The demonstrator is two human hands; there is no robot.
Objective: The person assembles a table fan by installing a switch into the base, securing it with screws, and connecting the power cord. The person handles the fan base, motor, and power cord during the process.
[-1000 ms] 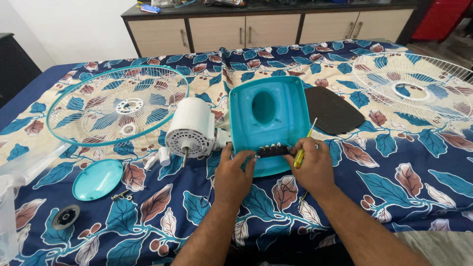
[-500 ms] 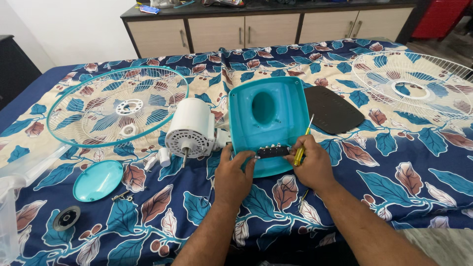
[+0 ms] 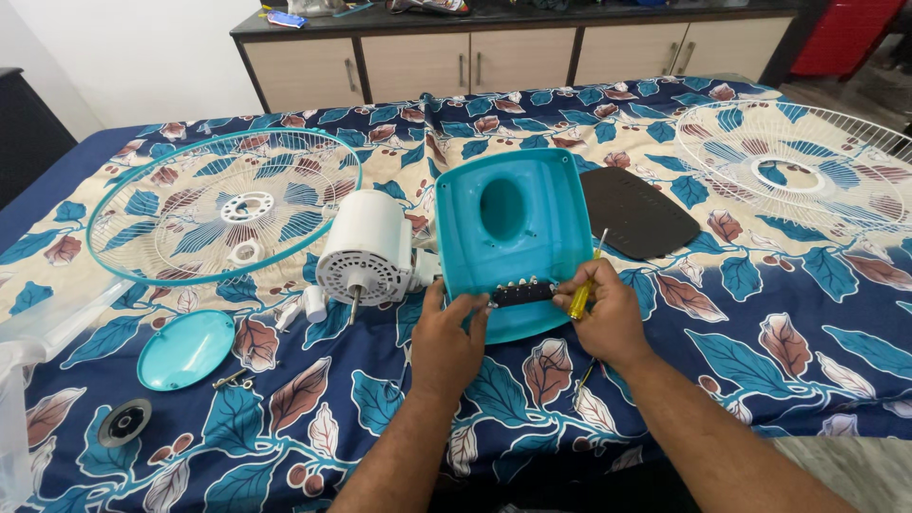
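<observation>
- A small black switch block (image 3: 523, 293) is sitting on the near edge of the teal fan base (image 3: 513, 237), between both hands.
- The left hand (image 3: 448, 340) is pinching its end.
- The right hand (image 3: 604, 318) is gripping a yellow screwdriver (image 3: 582, 290).
- A white motor (image 3: 366, 249) is lying just left of the hands.

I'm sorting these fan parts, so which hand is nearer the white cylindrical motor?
Left. The left hand grips the black switch block just right of the white cylindrical motor; the right hand, holding a yellow-handled screwdriver, sits farther right, beyond the teal plastic housing.
</observation>
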